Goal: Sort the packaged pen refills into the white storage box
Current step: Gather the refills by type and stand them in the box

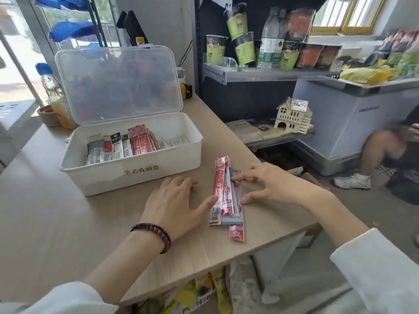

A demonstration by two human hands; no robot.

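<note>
On the worktop (pixel 68 223), the left hand (pixel 179 200) and right hand (pixel 274 184) flanked the refill packs (pixel 218 189), fingers (pixel 243 177) loosely spread, touching their edges, gripping nothing, near the white storage box (pixel 136 177)

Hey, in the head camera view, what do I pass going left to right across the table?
Orange drink bottle → white storage box → loose refill packs → right hand. The left hand overlaps the box's span, so it's left out.
</note>
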